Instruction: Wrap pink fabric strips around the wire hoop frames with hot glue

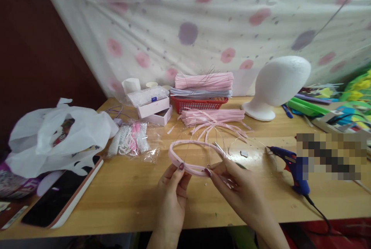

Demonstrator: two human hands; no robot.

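Note:
Between my two hands, above the front of the table, is a pink fabric-covered hoop (173, 151) with thin wires standing out from it. My left hand (173, 193) pinches its near left side between thumb and fingers. My right hand (236, 185) grips the near right side, thumb pressed on the band. Pointed metal tips, perhaps of scissors or tweezers, show beside the right fingers; the rest is hidden by the hand. Just beyond the hoop, loose pink strips (216, 125) fan out from a bundle of pink strips (214, 116).
At right lies a blue glue gun (290, 160) with its cord over the edge. A white foam head (279, 82) stands behind. Farther back is a red basket (199, 104) under stacked strips. Bagged beads (131, 138), white boxes (153, 108), a phone (60, 195) and a white plastic bag (87, 125) are leftward.

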